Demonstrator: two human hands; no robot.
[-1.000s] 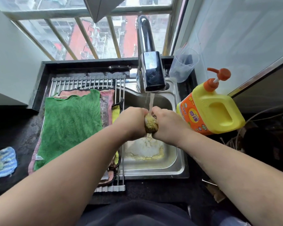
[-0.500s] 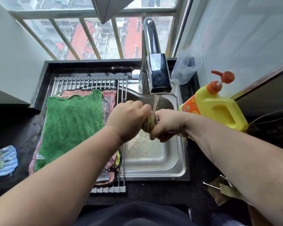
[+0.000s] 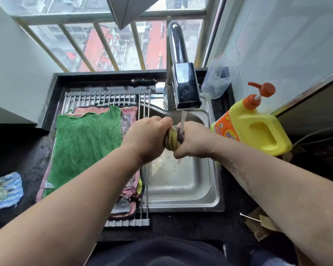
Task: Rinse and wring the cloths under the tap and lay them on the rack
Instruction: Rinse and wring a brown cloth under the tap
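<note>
Gripping twisted yellow-and-dark cloth (image 3: 172,140) from both ends: left hand (image 3: 148,139) and right hand (image 3: 193,143) each curled tight round it, knuckles nearly meeting, above steel sink (image 3: 181,189). Cloth sat under chrome tap (image 3: 186,87); thin water stream (image 3: 183,119) struck it beside right hand. Roll-up rack (image 3: 104,96) lay over sink's left part, green cloth (image 3: 85,143) spread flat on it over pink cloth (image 3: 128,120). Yellow detergent bottle (image 3: 258,129) with orange pump stood right of sink, clear plastic cup (image 3: 219,77) behind it. Blue striped cloth (image 3: 8,187) lay bunched on dark counter, far left.

The head view looks steeply down from close above the sink (image 3: 181,189), facing the tap (image 3: 186,87).
</note>
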